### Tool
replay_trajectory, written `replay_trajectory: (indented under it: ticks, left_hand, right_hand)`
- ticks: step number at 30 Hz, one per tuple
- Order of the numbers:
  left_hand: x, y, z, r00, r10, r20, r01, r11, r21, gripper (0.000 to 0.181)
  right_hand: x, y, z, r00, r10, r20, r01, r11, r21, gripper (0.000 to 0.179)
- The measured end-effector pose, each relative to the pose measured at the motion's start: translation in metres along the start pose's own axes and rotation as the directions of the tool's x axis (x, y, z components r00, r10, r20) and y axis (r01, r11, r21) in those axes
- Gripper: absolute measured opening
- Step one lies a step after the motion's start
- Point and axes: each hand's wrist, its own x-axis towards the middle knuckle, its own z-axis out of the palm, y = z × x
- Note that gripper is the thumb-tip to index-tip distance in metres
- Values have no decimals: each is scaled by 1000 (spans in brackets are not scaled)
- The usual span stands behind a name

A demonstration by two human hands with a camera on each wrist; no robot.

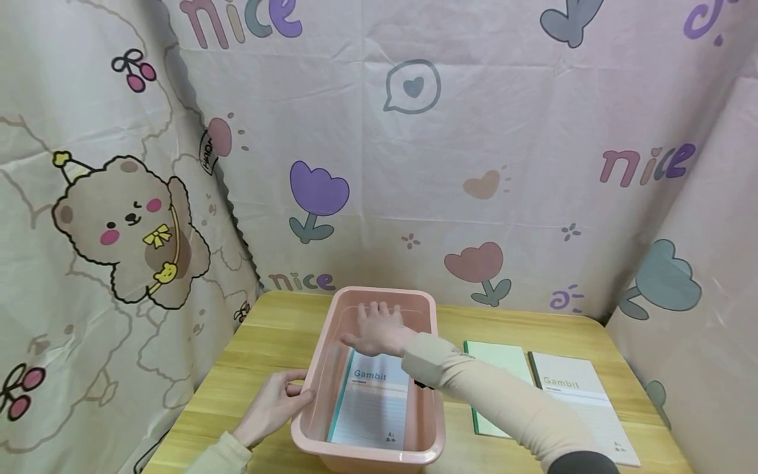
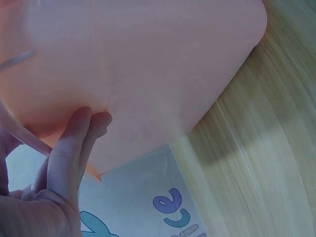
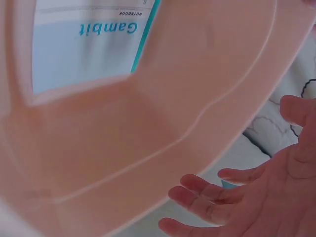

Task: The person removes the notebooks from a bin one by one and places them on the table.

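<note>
A pink plastic bin (image 1: 439, 421) stands on the wooden table. Flat at its bottom lies a pale blue notebook (image 1: 373, 401) with a teal spine and the word "Gambit". My left hand (image 1: 277, 403) grips the bin's left rim, thumb over the edge and fingers (image 2: 66, 153) against the outer wall. Over the far half of the bin hovers my right hand (image 1: 379, 332), fingers spread and holding nothing. In the right wrist view its fingers (image 3: 212, 207) show straight and apart beside the bin's rim.
To the right of the bin, partly behind my right sleeve (image 1: 503, 395), lies a green notebook (image 1: 494, 352). Beside it is a white notebook (image 1: 592, 408) with a dark spine. Printed cloth (image 1: 367, 164) hangs behind the table (image 1: 237, 375) and along both sides.
</note>
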Motion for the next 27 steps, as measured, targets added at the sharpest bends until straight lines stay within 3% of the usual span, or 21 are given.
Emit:
replay_trajectory:
  ticks: [14,21,27]
  left_hand:
    - [0,0,1,1000,-5,-14,5,1000,3,55]
    - [0,1,1,1000,-2,-14,2,1000,-13,54]
    - [-1,0,2,1000,18,-15,-18,1000,-9,53]
  right_hand:
    - [33,-20,49,990,140,13,-138,986,-91,77]
    - [39,-24,67,976,215,30,-213,976,-35,81]
    - [35,-23,87,965,258,35,-258,966,-7,73]
